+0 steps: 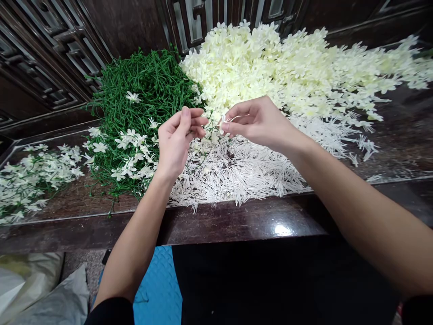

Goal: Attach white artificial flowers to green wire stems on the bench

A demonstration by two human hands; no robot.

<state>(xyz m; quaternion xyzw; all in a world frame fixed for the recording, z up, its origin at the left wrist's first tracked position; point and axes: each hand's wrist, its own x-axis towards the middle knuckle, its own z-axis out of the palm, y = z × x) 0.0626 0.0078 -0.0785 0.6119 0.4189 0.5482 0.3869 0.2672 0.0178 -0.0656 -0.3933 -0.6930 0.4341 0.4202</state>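
Observation:
My left hand (176,139) is closed, its fingers curled round a thin green plastic stem (210,120) whose end shows just past the fingertips. My right hand (254,122) pinches a small white artificial flower (222,125), with thin white strands behind it between the fingers. The two hands face each other a short gap apart. Below them spreads a heap of white plastic stamens (243,174). Behind my left hand is a tangled pile of green stems (142,85), and cream petals (270,67) are heaped behind my right hand.
Assembled white flowers on green stems (130,153) lie on the green pile's front, with another group of finished flowers (37,180) at far left. The dark wooden bench (237,223) has a carved back (61,40). Pale sacks (57,293) and a blue stool (157,284) are below.

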